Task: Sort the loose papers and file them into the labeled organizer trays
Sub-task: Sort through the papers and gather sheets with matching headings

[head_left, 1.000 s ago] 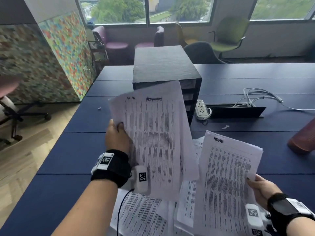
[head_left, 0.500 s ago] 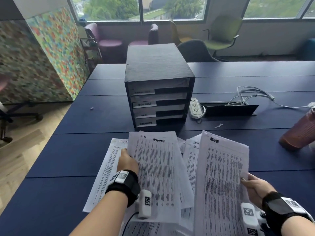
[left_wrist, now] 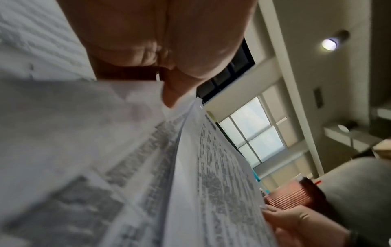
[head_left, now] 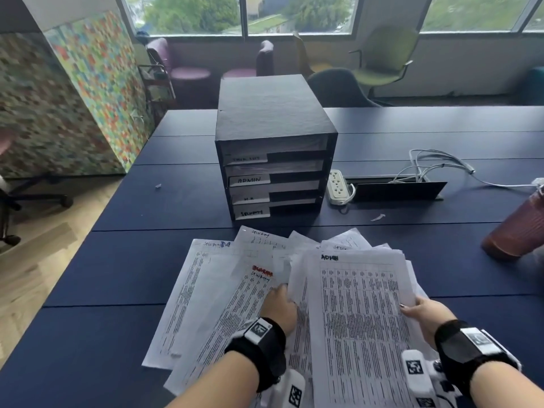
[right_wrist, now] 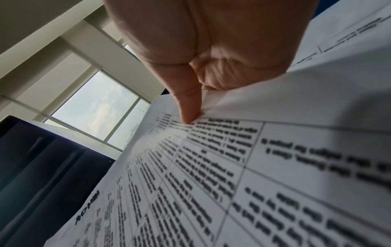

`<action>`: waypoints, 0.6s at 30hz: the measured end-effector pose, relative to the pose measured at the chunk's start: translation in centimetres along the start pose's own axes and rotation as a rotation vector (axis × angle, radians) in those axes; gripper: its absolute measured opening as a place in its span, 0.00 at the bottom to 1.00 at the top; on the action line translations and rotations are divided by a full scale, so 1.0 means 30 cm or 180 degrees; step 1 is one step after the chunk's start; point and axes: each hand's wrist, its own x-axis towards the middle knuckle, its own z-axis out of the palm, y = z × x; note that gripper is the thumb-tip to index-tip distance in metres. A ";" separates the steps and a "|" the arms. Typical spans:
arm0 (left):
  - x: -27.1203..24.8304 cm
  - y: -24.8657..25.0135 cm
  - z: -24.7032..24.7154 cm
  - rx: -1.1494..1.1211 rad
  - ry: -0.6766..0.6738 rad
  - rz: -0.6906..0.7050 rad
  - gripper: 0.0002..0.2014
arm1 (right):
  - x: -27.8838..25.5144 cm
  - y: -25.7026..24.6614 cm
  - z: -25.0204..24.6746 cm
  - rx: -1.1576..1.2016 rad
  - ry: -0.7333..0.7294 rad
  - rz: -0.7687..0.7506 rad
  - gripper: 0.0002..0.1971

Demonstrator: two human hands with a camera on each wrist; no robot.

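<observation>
Pinching the ADMIN sheet [head_left: 363,319] by its right edge, right hand [head_left: 424,315] sits nearer than organizer [head_left: 273,136], straight ahead; left hand [head_left: 279,307] presses flat on loose papers [head_left: 206,293].

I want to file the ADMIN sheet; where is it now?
In the head view, the ADMIN sheet lies low right, held by the right hand, before the organizer.

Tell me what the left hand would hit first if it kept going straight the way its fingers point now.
The left hand points away from the person across the spread sheets. It would first slide over the paper headed in red, then the other loose papers, before the organizer. Depth is unclear.
</observation>
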 end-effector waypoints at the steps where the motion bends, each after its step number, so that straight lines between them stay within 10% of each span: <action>1: 0.005 -0.013 -0.006 0.0271 0.0061 0.0009 0.15 | 0.006 0.009 0.000 0.0070 -0.0007 -0.0001 0.11; 9: 0.028 -0.234 -0.254 0.0332 0.1361 -0.1259 0.22 | -0.030 -0.008 0.006 0.0448 -0.0148 0.0045 0.06; 14: 0.044 -0.268 -0.275 -0.0924 0.0681 -0.1135 0.17 | -0.018 -0.002 0.000 0.0637 -0.0326 0.0085 0.12; 18: 0.054 -0.262 -0.276 -0.0136 0.0558 -0.0977 0.12 | -0.008 0.013 -0.001 0.0583 -0.0295 0.0086 0.14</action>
